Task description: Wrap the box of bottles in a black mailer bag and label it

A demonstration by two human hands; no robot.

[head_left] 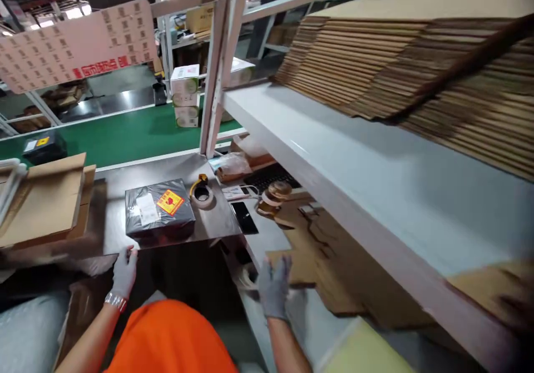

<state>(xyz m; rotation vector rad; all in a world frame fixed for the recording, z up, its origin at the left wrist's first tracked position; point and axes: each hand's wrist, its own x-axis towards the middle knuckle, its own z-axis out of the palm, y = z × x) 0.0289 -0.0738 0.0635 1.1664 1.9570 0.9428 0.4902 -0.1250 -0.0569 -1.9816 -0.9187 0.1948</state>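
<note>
My left hand, in a grey glove, rests with fingers apart at the near edge of the dark worktable, just in front of a black wrapped package with a white label and a red-yellow sticker. My right hand, also gloved, lies on the corner of a flat brown cardboard sheet beneath the white shelf; whether it grips the sheet I cannot tell.
A tape roll and a black phone lie right of the package. Folded cartons sit at left. The white shelf carries a tall pile of flat cardboard. A green conveyor runs behind, with white boxes.
</note>
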